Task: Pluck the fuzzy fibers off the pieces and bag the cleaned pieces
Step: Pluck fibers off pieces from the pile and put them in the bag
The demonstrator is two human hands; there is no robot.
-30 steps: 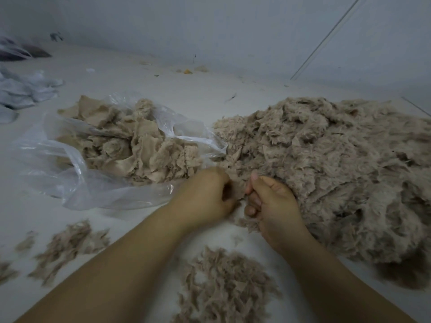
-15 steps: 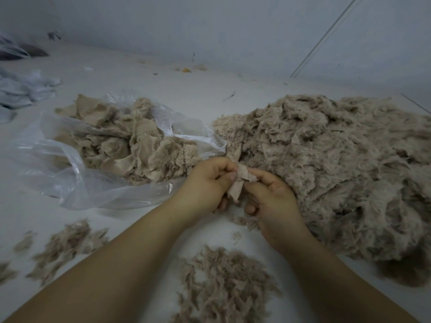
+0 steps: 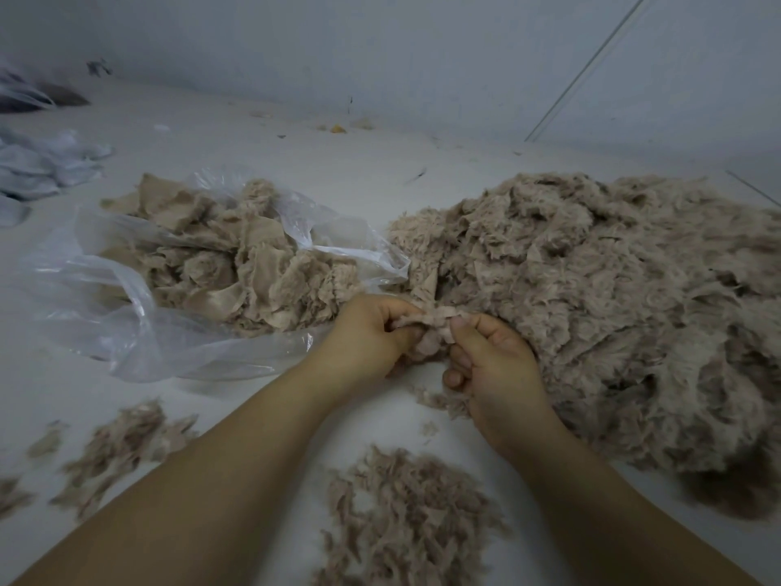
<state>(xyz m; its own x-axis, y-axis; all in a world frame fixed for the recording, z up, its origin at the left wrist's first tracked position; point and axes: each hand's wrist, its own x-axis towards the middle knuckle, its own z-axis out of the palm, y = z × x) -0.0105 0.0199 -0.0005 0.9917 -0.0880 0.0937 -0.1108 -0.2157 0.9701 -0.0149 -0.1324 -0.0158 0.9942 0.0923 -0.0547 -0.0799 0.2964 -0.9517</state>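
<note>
Both hands meet at the middle of the white surface (image 3: pixel 380 171), pinching one small fuzzy piece (image 3: pixel 435 327) between them. The left hand (image 3: pixel 372 336) has its fingers curled in and grips the piece's left end; the right hand (image 3: pixel 494 361) pinches the right end between thumb and forefinger, its other fingers folded under. The piece is stretched between the two grips, just above the surface.

Touching the right hand on its far side is one large heap of fuzzy pieces (image 3: pixel 613 315), filling the right of the view. Just left of the hands lies one clear plastic bag (image 3: pixel 126 315), open toward them and holding smoother tan pieces (image 3: pixel 236 264).

Three loose patches of plucked fibers lie nearer the person: one (image 3: pixel 405 522) between the forearms, one (image 3: pixel 122 446) to the left, and a small one (image 3: pixel 10 496) at the left edge. A crumpled pale bag (image 3: pixel 46 167) lies at far left. No writing or labels can be read.
</note>
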